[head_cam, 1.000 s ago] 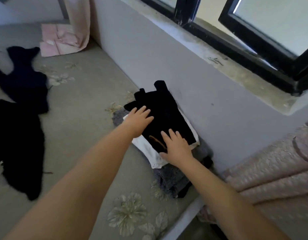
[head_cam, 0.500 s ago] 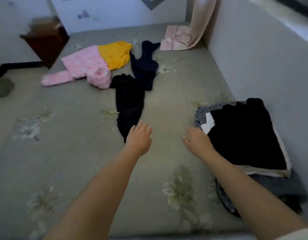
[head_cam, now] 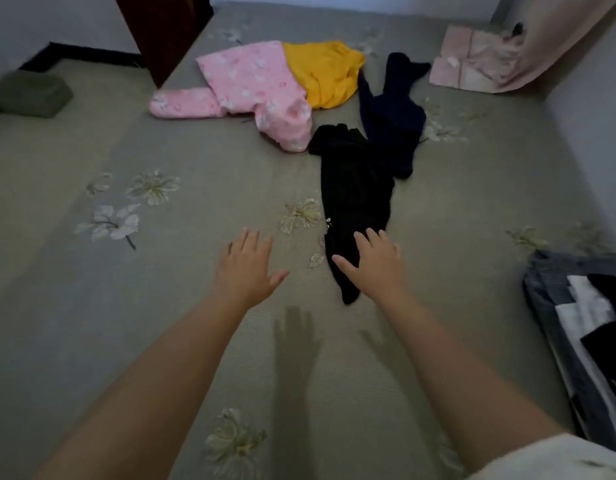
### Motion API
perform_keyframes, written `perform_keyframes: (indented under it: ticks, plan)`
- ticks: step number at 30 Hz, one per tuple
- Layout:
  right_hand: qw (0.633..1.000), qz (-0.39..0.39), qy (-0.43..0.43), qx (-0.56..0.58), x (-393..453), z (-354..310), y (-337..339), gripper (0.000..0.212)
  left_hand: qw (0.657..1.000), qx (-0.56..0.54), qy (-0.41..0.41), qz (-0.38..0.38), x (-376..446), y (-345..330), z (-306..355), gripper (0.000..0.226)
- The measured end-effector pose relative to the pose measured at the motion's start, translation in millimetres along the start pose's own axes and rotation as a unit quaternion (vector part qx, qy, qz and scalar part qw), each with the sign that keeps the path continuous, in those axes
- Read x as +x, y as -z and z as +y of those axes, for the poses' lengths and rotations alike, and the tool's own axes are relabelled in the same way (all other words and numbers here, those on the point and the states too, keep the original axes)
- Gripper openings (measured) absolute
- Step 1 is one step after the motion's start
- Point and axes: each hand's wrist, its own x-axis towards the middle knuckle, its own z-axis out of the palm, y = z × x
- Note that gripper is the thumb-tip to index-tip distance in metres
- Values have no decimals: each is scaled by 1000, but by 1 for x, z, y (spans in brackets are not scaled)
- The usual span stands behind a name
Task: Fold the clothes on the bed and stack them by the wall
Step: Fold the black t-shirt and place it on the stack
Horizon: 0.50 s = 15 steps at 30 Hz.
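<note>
A long black garment (head_cam: 355, 188) lies unfolded in the middle of the bed. My right hand (head_cam: 375, 266) hovers over its near end with fingers spread, holding nothing. My left hand (head_cam: 247, 268) is open above the bare sheet, to the left of that garment. Behind the black garment lie a navy garment (head_cam: 393, 112), a yellow one (head_cam: 325, 74) and a pink flowered one (head_cam: 251, 95), all unfolded. The stack of folded clothes (head_cam: 587, 327) sits at the right edge by the wall, with black and white pieces on top of grey ones.
The grey-green flowered bed sheet (head_cam: 126, 306) fills the view. A folded pink cloth (head_cam: 472, 58) lies in the far right corner under a hanging pink curtain (head_cam: 563, 43). A dark wooden cabinet (head_cam: 161, 26) stands at the far left, and a green cushion (head_cam: 29, 93) lies beside it.
Both hands left the stack by the wall and swung left across the bed. My right hand now reaches over the near end of the black garment; the view turned toward the unfolded clothes.
</note>
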Motion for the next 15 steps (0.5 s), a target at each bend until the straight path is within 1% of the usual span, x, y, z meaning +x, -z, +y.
perform_keyframes:
  ticks: [4, 8, 9, 11, 13, 15]
  plan:
    - [998, -36, -58, -12, 37, 1, -73, 68, 999, -32, -5, -36, 39, -88, -31, 68]
    - [990, -59, -130, -12, 62, 21, -140, 66, 989, -99, 11, -112, 48, -184, -34, 65]
    - [986, -67, -149, -10, 67, 26, -154, 66, 986, -110, 19, -120, 47, -204, -32, 65]
    - [983, -65, -172, -19, 77, 32, -178, 65, 990, -109, 34, -88, 45, -232, -30, 68]
    - [983, -12, -180, -35, 87, 38, -196, 56, 992, -107, 48, -38, 47, -244, -29, 76]
    - [981, 51, -189, -7, 91, 40, -203, 42, 992, -115, 44, -25, 45, -243, -29, 81]
